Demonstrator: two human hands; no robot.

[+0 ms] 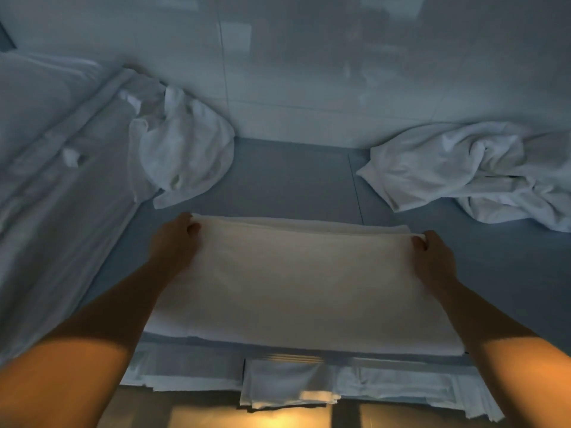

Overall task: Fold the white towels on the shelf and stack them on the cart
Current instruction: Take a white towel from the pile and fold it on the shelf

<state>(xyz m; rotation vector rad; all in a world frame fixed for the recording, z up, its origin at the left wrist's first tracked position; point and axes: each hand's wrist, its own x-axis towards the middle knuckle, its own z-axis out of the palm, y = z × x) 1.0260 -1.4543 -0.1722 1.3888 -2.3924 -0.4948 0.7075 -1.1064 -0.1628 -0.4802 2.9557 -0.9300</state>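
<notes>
left hand (176, 242) pinches towel (296, 282) far corner | right hand (432, 257) pinches opposite corner | fingertips hidden under cloth

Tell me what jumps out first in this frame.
The flat folded towel at centre, lit warm, with the left hand and right hand pinching its far corners. Behind it on the shelf lie two crumpled white towels: one at far left, one at far right.
</notes>
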